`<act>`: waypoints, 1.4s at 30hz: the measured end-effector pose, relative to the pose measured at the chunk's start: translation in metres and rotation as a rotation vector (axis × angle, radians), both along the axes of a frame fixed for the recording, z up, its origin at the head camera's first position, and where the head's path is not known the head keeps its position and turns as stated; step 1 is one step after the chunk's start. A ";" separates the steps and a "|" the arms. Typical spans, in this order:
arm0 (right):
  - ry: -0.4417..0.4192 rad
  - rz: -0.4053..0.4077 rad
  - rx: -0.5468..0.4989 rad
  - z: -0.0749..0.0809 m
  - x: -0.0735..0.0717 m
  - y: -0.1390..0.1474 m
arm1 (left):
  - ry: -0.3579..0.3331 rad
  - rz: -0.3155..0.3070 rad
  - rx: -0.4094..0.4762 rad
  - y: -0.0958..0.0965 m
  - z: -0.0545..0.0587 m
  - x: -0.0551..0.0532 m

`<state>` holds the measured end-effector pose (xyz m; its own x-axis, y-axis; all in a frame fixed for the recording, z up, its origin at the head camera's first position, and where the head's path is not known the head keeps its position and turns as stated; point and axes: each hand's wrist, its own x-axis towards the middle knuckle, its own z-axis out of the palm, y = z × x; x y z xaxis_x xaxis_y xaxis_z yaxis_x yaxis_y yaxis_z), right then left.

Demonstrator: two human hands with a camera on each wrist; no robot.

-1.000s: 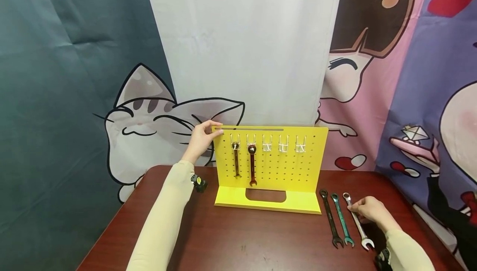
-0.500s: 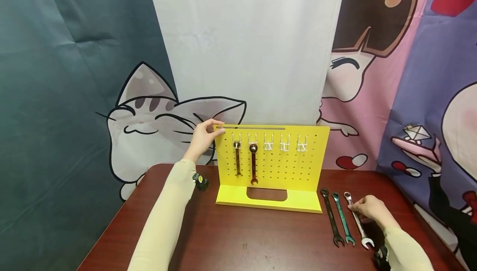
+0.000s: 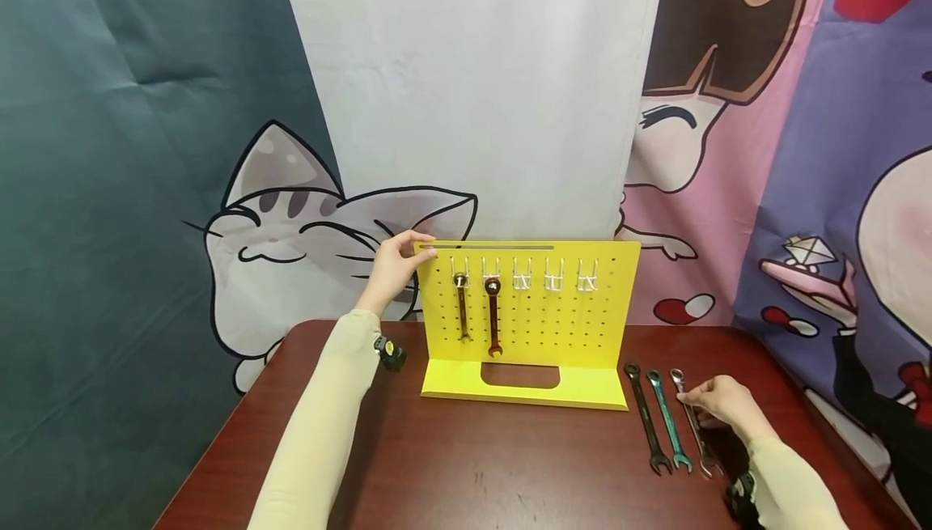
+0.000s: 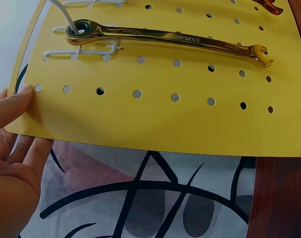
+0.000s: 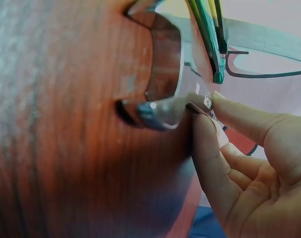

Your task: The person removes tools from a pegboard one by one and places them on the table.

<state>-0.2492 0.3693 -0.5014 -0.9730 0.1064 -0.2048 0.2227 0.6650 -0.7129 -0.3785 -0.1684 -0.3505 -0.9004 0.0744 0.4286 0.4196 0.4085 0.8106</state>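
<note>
My left hand (image 3: 393, 271) grips the upper left corner of a yellow pegboard stand (image 3: 553, 328), thumb in front and the other fingers behind. Near that hand, a shiny gold combination wrench (image 4: 175, 38) hangs by its ring end on a white hook. A dark red wrench (image 3: 493, 315) hangs on the second hook. At the right, my right hand (image 3: 728, 409) pinches a silver combination wrench (image 3: 692, 417) near its ring end, between thumb and finger. In the right wrist view its open end (image 5: 162, 111) looms large over the table. A green wrench (image 3: 668, 417) and a black wrench (image 3: 645, 417) lie beside it.
Three white hooks (image 3: 554, 275) on the pegboard's right part carry nothing. The stand's yellow base (image 3: 451, 380) rests on a reddish-brown table (image 3: 466, 465). A cartoon-printed curtain (image 3: 473, 93) hangs behind the table.
The silver wrench has turned in my right hand; its open end looks darker and sits slightly further left. My left hand keeps its grip on the board.
</note>
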 end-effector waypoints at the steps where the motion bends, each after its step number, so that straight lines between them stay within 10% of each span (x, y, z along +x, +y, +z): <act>1: 0.003 -0.003 0.004 0.000 0.000 0.000 | 0.002 0.000 0.002 0.000 0.000 -0.001; 20: 0.188 0.025 -0.040 0.026 -0.006 0.004 | -0.019 -0.028 0.018 -0.005 -0.002 -0.001; 42: 0.303 0.248 -0.246 0.090 -0.037 -0.093 | 0.000 -0.026 0.031 -0.001 -0.002 0.000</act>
